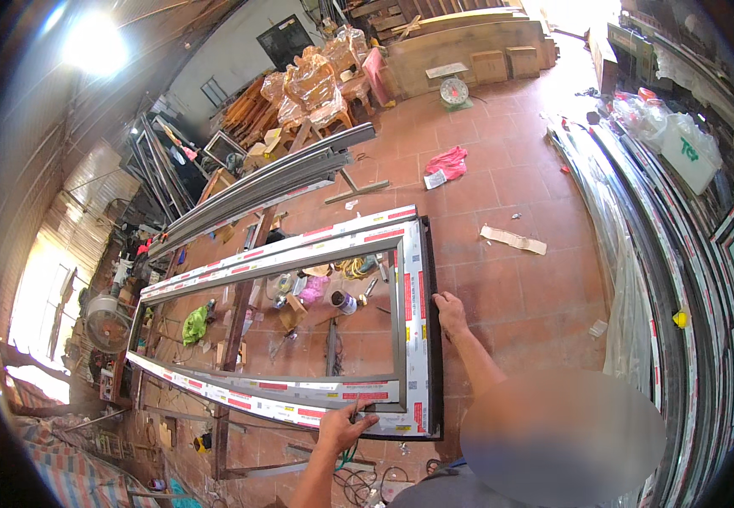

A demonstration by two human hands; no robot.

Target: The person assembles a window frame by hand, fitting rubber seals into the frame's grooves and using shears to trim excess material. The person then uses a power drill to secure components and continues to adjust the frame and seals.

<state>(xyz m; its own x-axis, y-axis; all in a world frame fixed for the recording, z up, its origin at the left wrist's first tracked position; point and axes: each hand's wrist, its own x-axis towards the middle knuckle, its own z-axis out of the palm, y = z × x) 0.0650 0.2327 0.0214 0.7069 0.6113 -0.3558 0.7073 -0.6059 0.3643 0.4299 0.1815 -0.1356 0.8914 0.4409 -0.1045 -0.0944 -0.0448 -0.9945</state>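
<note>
A long rectangular door or window frame (415,339), dark grey and covered in white film with red labels, lies across dark metal supports (236,330). At its near right corner my left hand (343,429) is closed over the near rail, thumb and forefinger on the film. Some of those fingers are hidden, and a thin green cord (347,458) shows just below them. My right hand (451,313) is at the dark outer edge of the right end, fingers curled against it. A blurred patch hides part of the right forearm.
Long grey profiles (274,182) lie beyond the frame; more film-wrapped profiles (629,220) line the right side. On the tiled floor are a pink bag (447,162), a cardboard strip (513,240) and a dial scale (454,91). A fan (108,323) stands left. Cables (358,487) trail nearby.
</note>
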